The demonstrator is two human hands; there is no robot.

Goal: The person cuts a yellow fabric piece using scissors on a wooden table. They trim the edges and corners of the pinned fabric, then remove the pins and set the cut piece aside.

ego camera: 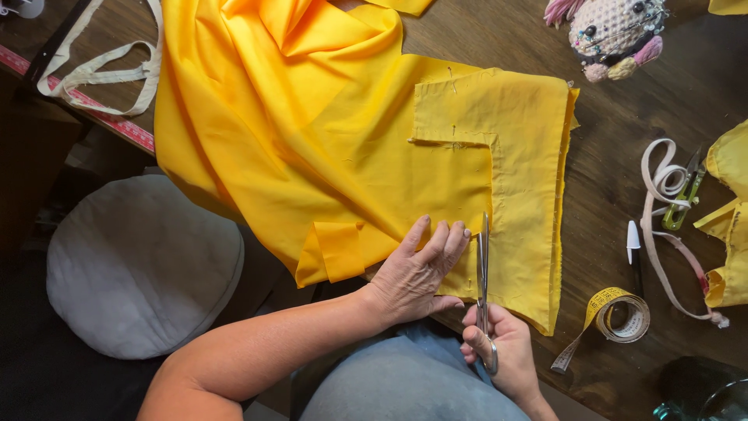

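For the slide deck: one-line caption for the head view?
Left hand flattens bright yellow woven fabric on dark wooden table; right hand cuts it with silver metal scissors.

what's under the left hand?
The left hand lies flat on the yellow fabric, beside the scissors held by the right hand. Under the fabric, the wooden table presumably continues, but it is covered there.
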